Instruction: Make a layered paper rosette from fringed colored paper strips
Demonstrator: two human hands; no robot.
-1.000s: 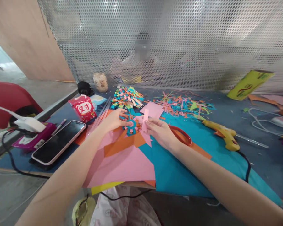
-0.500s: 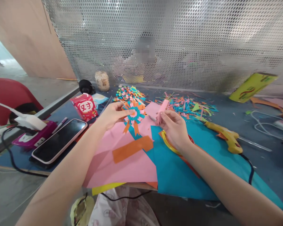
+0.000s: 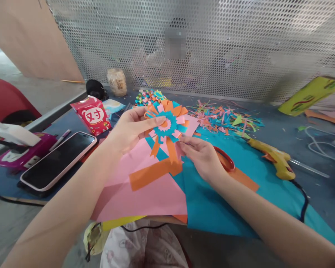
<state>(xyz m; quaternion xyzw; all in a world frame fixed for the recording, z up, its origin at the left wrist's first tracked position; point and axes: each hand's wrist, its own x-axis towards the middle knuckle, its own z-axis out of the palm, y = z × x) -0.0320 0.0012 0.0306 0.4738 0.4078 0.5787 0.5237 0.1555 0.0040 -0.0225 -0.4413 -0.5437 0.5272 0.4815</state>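
Note:
A paper flower in blue, orange and pink, with two orange tails, is pinched between thumb and fingers of my left hand. At the flower's lower right edge is my right hand, its fingers pressed together; whether they hold the flower's edge or something small is hidden. Under both hands lie a pink sheet, an orange strip and a blue sheet. Red-handled scissors lie partly behind my right hand.
A yellow glue gun lies on the right. Paper scraps and a pile of small paper pieces are at the back. On the left are a phone, a purple power strip and a red packet.
The flower in my left hand is nearer the camera and slightly right. My right hand has moved down and left to its edge; the pink strip it held no longer shows clearly. The view has shifted.

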